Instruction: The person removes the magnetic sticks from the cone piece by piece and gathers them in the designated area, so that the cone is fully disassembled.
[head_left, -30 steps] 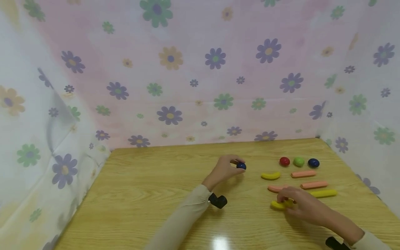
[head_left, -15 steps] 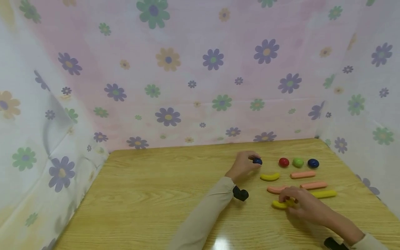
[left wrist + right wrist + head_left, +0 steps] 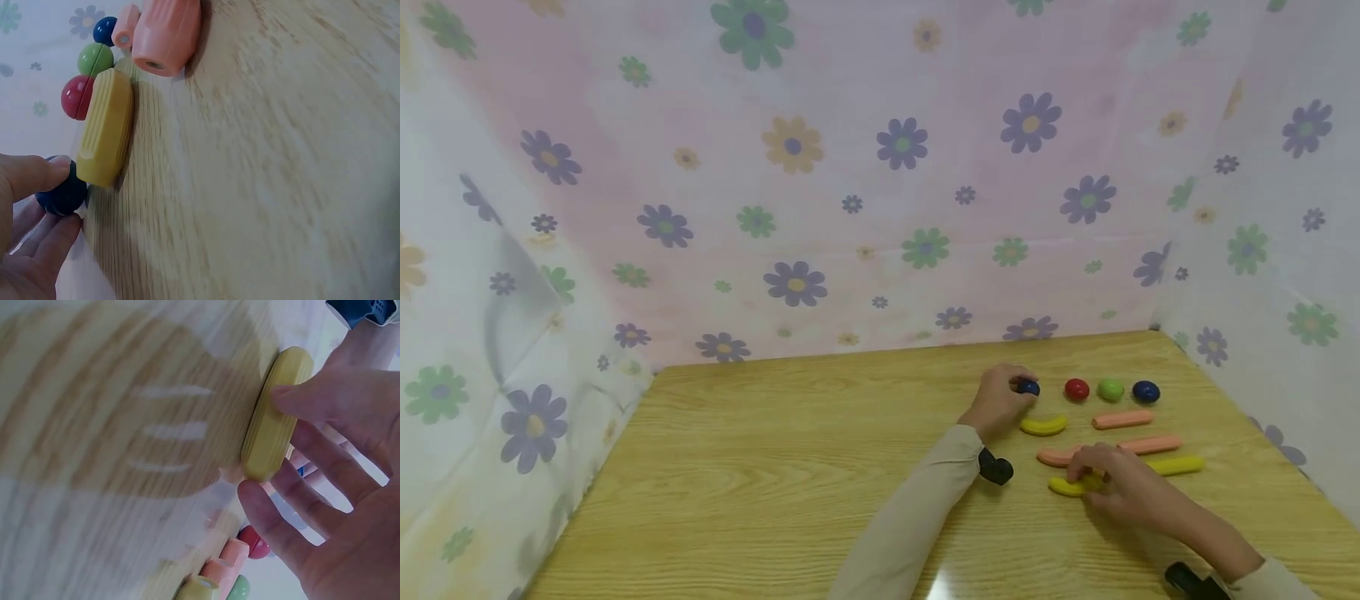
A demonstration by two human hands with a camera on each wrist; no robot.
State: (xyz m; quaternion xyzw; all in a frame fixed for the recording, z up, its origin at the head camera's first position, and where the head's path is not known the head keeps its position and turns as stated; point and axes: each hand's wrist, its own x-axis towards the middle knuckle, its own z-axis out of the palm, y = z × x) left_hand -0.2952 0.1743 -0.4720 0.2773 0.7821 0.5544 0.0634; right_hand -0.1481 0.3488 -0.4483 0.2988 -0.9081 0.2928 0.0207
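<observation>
My left hand (image 3: pixel 998 400) pinches a glossy dark blue ball (image 3: pixel 1029 388) between thumb and fingers, low over the table at the left end of a row of balls. In the left wrist view that blue ball (image 3: pixel 62 194) is right by the end of a ridged yellow curved piece (image 3: pixel 107 128). My right hand (image 3: pixel 1131 486) holds another yellow curved piece (image 3: pixel 1064 487), shaped like a small banana, nearest to me. The right wrist view has the thumb on this yellow piece (image 3: pixel 275 425) and a fingertip at its end. A red ball (image 3: pixel 1077 389) sits to the right of the held ball.
A green ball (image 3: pixel 1111 389) and a second dark blue ball (image 3: pixel 1146 392) continue the row. Below lie a short pink stick (image 3: pixel 1122 419), a longer pink stick (image 3: pixel 1153 445), a pink curved piece (image 3: pixel 1054 457) and a yellow stick (image 3: pixel 1180 465). Flowered cloth (image 3: pixel 850 208) surrounds the wooden table (image 3: pixel 760 467).
My left hand has carried the blue ball rightward and slightly back, up close to the red ball. The right hand has stayed at the yellow curved piece with barely any movement.
</observation>
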